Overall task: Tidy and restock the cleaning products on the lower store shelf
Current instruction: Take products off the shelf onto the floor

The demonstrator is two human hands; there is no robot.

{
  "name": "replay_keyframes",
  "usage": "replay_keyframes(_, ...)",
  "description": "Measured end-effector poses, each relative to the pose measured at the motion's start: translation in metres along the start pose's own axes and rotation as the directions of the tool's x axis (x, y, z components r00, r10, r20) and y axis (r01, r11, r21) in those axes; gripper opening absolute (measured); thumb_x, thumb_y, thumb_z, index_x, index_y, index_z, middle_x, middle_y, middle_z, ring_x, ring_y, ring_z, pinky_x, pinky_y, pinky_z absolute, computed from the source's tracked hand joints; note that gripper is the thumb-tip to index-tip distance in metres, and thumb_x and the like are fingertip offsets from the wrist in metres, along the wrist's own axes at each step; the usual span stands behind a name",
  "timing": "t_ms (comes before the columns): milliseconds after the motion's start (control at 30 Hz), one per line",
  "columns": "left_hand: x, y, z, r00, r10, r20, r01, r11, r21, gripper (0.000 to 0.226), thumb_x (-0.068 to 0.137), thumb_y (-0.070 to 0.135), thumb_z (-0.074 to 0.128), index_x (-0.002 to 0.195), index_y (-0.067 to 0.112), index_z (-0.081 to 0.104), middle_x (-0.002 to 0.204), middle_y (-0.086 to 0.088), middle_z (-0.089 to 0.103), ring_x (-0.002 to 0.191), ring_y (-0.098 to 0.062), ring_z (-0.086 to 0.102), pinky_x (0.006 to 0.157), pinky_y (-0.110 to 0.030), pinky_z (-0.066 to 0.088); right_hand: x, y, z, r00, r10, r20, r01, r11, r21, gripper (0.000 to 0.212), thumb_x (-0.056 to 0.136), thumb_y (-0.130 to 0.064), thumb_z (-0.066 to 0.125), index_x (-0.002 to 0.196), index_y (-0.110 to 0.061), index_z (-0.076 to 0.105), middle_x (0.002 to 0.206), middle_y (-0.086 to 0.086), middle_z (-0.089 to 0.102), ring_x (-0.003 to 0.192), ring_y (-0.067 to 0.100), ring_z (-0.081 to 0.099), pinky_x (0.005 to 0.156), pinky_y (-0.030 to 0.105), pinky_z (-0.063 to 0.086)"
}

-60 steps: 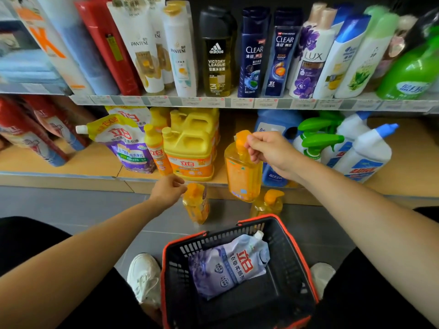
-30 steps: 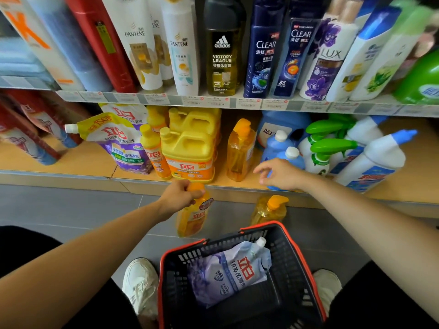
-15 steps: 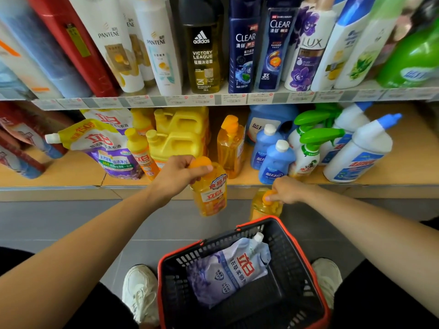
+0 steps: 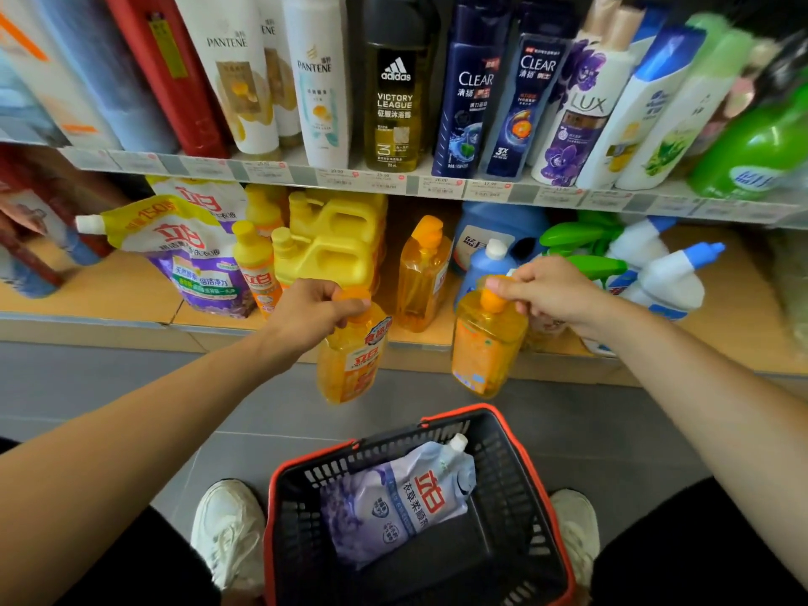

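My left hand (image 4: 312, 314) grips the cap of an orange dish-soap bottle (image 4: 352, 360) and holds it in the air in front of the lower shelf (image 4: 92, 299). My right hand (image 4: 553, 288) pinches the orange cap of a second orange bottle (image 4: 485, 343), also lifted, just before the shelf edge. A third orange bottle (image 4: 422, 275) stands upright on the shelf between yellow jugs (image 4: 336, 247) and a small blue bottle (image 4: 487, 266). Both held bottles hang upright.
A black basket with a red rim (image 4: 540, 487) sits on the grey floor between my shoes and holds a lavender refill pouch (image 4: 402, 500). Yellow-purple pouches (image 4: 192, 255) lie at shelf left, white and green spray bottles (image 4: 656, 273) at right. Shampoo bottles (image 4: 472, 89) fill the upper shelf.
My right hand has lifted the second orange bottle off the floor up to shelf height. My left hand has raised its bottle slightly toward the shelf.
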State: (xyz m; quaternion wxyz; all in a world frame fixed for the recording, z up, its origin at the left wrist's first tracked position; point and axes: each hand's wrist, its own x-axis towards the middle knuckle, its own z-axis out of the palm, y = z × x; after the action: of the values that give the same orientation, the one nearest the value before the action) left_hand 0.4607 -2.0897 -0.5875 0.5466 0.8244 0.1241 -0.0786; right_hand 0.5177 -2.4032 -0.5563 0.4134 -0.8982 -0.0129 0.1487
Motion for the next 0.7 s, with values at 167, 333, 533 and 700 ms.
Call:
replay_keyframes(167, 0.0, -0.007, -0.006, 0.999, -0.024, -0.027, 0.023, 0.999, -0.022, 0.038, 0.088, 0.035, 0.076, 0.101, 0.0, 0.071, 0.1, -0.017, 0.074, 0.096, -0.035, 0.068, 0.088, -0.05, 0.057, 0.005, -0.029, 0.008, 0.998, -0.028, -0.063, 0.046, 0.951, 0.305, 0.035, 0.096, -0.036, 0.064, 0.072, -0.011, 0.064, 0.06, 0.0, 0.063, 0.051, 0.008, 0.056, 0.054, 0.022, 0.047)
replay_keyframes(333, -0.002, -0.011, -0.013, 0.999, -0.042, -0.03, 0.04, 0.998, -0.046, 0.035, 0.09, 0.036, 0.074, 0.102, 0.002, 0.071, 0.1, -0.014, 0.074, 0.096, -0.031, 0.069, 0.085, -0.045, 0.057, 0.025, -0.043, 0.033, 0.998, -0.017, -0.055, 0.04, 0.896, 0.442, 0.027, 0.1, -0.026, 0.058, 0.084, -0.006, 0.066, 0.065, 0.004, 0.068, 0.055, 0.011, 0.064, 0.059, 0.023, 0.054)
replay_keyframes(533, -0.006, -0.014, -0.022, 0.998, -0.037, -0.043, 0.033, 0.996, -0.089, 0.023, 0.091, 0.033, 0.074, 0.088, 0.011, 0.071, 0.088, -0.006, 0.073, 0.082, -0.018, 0.066, 0.07, -0.03, 0.052, 0.052, -0.052, 0.057, 0.998, 0.023, -0.066, 0.012, 0.874, 0.486, 0.023, 0.101, -0.024, 0.055, 0.09, -0.006, 0.065, 0.079, 0.01, 0.071, 0.071, 0.017, 0.072, 0.068, 0.027, 0.058)
replay_keyframes(700, -0.009, -0.016, -0.026, 0.999, -0.024, -0.04, 0.02, 0.995, -0.093, 0.022, 0.091, 0.032, 0.073, 0.079, 0.015, 0.067, 0.082, -0.004, 0.071, 0.081, -0.019, 0.066, 0.076, -0.038, 0.054, 0.064, -0.057, 0.07, 0.995, 0.093, 0.035, -0.092, 0.713, 0.696, 0.015, 0.102, -0.009, 0.05, 0.112, -0.002, 0.059, 0.102, 0.015, 0.072, 0.092, 0.022, 0.074, 0.081, 0.031, 0.059)
